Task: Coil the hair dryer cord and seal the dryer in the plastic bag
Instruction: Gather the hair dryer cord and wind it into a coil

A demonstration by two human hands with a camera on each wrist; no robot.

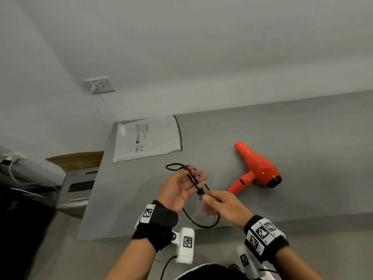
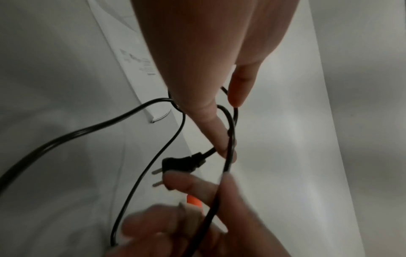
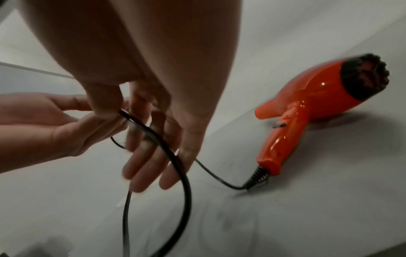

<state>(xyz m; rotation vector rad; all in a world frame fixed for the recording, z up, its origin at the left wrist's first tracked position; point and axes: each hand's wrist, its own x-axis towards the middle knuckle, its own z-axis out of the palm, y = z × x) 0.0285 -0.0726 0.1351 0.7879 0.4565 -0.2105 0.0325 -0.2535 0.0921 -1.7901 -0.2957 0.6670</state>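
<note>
An orange hair dryer (image 1: pixel 260 168) (image 3: pixel 307 107) lies on its side on the grey table (image 1: pixel 302 138), right of my hands. Its black cord (image 1: pixel 201 224) (image 3: pixel 184 182) runs from the handle to my hands. My left hand (image 1: pixel 181 186) (image 2: pixel 208 52) is palm up with straight fingers, and loops of cord are draped around them. The plug (image 2: pixel 182 161) hangs by the left fingertips. My right hand (image 1: pixel 220 203) (image 3: pixel 131 104) pinches the cord between thumb and forefinger, close to the left fingertips. The frosted plastic bag (image 1: pixel 153 138) (image 2: pixel 131 57) lies flat at the table's far left corner.
The table's front edge (image 1: pixel 141 235) runs just under my wrists, and a cord loop hangs over it. A wall outlet (image 1: pixel 100 85) with a white cable sits behind the table. A grey appliance (image 1: pixel 78 186) and a cardboard box (image 1: pixel 80 158) stand left of the table.
</note>
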